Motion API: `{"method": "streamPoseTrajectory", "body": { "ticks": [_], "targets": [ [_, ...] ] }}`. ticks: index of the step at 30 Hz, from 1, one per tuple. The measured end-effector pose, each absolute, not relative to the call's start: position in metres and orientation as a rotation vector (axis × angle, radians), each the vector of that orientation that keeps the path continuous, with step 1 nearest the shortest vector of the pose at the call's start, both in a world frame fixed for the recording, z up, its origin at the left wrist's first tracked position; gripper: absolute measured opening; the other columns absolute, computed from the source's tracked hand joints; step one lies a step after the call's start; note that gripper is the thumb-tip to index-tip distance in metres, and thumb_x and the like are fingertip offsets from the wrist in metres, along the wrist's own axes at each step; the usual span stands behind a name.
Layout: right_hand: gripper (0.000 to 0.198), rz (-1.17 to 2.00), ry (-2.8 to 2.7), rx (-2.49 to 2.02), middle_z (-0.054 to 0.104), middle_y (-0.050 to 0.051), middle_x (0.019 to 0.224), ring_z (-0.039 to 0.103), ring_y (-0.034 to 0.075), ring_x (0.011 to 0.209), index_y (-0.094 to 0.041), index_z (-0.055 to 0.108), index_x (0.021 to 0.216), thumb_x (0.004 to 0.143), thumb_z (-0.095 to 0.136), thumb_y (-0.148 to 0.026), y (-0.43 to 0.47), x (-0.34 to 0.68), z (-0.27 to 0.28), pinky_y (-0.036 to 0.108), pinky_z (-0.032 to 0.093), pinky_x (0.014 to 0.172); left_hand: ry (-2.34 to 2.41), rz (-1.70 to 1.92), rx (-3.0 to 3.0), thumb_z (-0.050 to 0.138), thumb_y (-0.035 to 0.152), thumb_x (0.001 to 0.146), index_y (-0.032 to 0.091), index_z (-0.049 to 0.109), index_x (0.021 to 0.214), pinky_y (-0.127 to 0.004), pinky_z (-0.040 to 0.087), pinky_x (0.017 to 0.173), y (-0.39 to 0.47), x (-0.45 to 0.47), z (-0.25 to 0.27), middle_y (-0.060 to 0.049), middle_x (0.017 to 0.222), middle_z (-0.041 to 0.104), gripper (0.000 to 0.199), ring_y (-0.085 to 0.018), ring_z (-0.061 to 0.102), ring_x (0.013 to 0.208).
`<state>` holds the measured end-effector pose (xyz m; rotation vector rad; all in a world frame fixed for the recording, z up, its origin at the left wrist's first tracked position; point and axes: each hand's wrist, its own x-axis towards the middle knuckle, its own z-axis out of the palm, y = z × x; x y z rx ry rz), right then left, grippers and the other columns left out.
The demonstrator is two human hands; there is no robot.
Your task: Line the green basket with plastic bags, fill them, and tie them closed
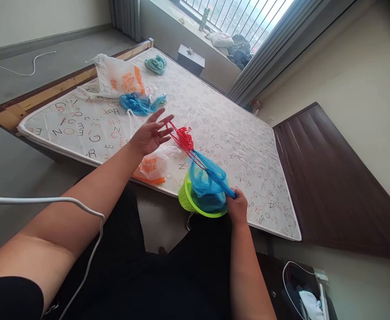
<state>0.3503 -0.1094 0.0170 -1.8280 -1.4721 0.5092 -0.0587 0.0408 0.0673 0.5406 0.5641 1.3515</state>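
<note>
A blue plastic bag [211, 175] hangs in and over a lime-green basket-like bin [187, 200] by the mattress edge. Its gathered end is gripped by my right hand [237, 206], at the bin's right rim. Red cords [181, 144] run taut from the bag to my left hand [151, 134]. They are hooked over the fingers of that hand, which are spread apart. Behind the cords lies a crumpled red plastic piece [185, 137]; whether it joins the bag I cannot tell. The bottom of the bin's inside is hidden by the bag.
The lettered mattress [251, 178] carries a blue crumpled plastic bag [137, 103], white-and-orange bags [123, 78] and a teal coil [156, 65]. A white cable [81, 205] crosses over my left arm. A dark headboard [341, 178] stands right; a small nightstand [191, 60] is beyond.
</note>
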Motion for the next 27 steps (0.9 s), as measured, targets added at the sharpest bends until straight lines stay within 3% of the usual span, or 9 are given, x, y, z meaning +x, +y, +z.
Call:
{"method": "streamPoseTrajectory", "body": {
  "ticks": [3,6,9,12,15,17,22,24,27],
  "targets": [
    [0.039,0.738,-1.525,-1.876,0.075,0.002,0.085,0.064,0.021,0.075,-0.022,0.070,0.101,0.081,0.074,-0.054,-0.115,0.350,0.016,0.032,0.050,0.072,0.571,1.412,0.556,0.062,0.001,0.083,0.040,0.055,0.151,-0.026,0.065,0.080,0.042,-0.057,0.066,-0.003,0.154,0.061,0.079,-0.011,0.078,0.091],
    [0.042,0.761,-1.700,-1.862,0.078,0.005,0.096,0.068,0.023,0.085,-0.023,0.074,0.112,0.085,0.071,-0.055,-0.119,0.349,0.017,0.033,0.051,0.079,0.643,1.440,0.581,0.063,-0.001,0.084,0.043,0.056,0.150,-0.025,0.065,0.076,0.044,-0.054,0.064,-0.003,0.159,0.056,0.080,-0.010,0.077,0.086],
    [0.038,0.735,-1.868,-1.856,0.074,0.003,0.082,0.065,0.021,0.078,-0.022,0.076,0.091,0.091,0.064,-0.058,-0.122,0.348,0.016,0.031,0.047,0.075,0.708,1.491,0.558,0.070,0.001,0.086,0.041,0.060,0.145,-0.020,0.062,0.066,0.046,-0.051,0.064,-0.002,0.156,0.059,0.072,-0.007,0.074,0.077],
    [0.045,0.723,-1.969,-1.869,0.062,0.000,0.067,0.054,0.017,0.066,-0.021,0.066,0.072,0.093,0.059,-0.061,-0.125,0.349,0.012,0.029,0.040,0.066,0.752,1.557,0.475,0.076,0.012,0.090,0.037,0.063,0.138,-0.015,0.056,0.059,0.046,-0.048,0.064,-0.001,0.146,0.067,0.056,-0.002,0.066,0.064],
    [0.049,0.726,-2.056,-1.902,0.056,-0.001,0.065,0.049,0.016,0.064,-0.022,0.057,0.067,0.095,0.055,-0.063,-0.127,0.349,0.006,0.029,0.036,0.063,0.781,1.593,0.371,0.077,0.026,0.095,0.032,0.065,0.129,-0.015,0.052,0.054,0.045,-0.046,0.062,-0.002,0.135,0.072,0.036,-0.002,0.063,0.059],
    [0.047,0.696,-2.128,-1.946,0.057,0.000,0.067,0.051,0.017,0.065,-0.023,0.056,0.069,0.097,0.053,-0.061,-0.127,0.347,0.003,0.029,0.035,0.064,0.777,1.592,0.332,0.075,0.038,0.097,0.029,0.066,0.126,-0.019,0.054,0.058,0.044,-0.044,0.059,-0.004,0.132,0.074,0.032,-0.007,0.069,0.066],
    [0.037,0.477,-2.267,-1.949,0.067,0.007,0.089,0.062,0.023,0.083,-0.023,0.061,0.080,0.099,0.052,-0.054,-0.125,0.341,0.001,0.034,0.048,0.077,0.720,1.485,0.379,0.062,0.069,0.096,0.025,0.067,0.123,-0.035,0.063,0.074,0.038,-0.038,0.056,-0.011,0.134,0.073,0.052,-0.024,0.077,0.096],
    [0.033,0.428,-2.247,-1.876,0.070,0.012,0.108,0.066,0.028,0.102,-0.021,0.068,0.098,0.098,0.057,-0.052,-0.123,0.338,0.001,0.041,0.054,0.092,0.696,1.449,0.419,0.059,0.072,0.095,0.024,0.068,0.123,-0.040,0.063,0.076,0.034,-0.035,0.058,-0.012,0.134,0.074,0.056,-0.028,0.077,0.101],
    [0.051,0.354,-2.151,-1.715,0.063,0.018,0.140,0.057,0.034,0.135,-0.019,0.063,0.134,0.095,0.066,-0.051,-0.121,0.329,0.005,0.055,0.047,0.116,0.644,1.391,0.475,0.057,0.071,0.095,0.022,0.071,0.124,-0.040,0.063,0.076,0.027,-0.029,0.062,-0.013,0.130,0.075,0.059,-0.029,0.079,0.097]
  ]
}}
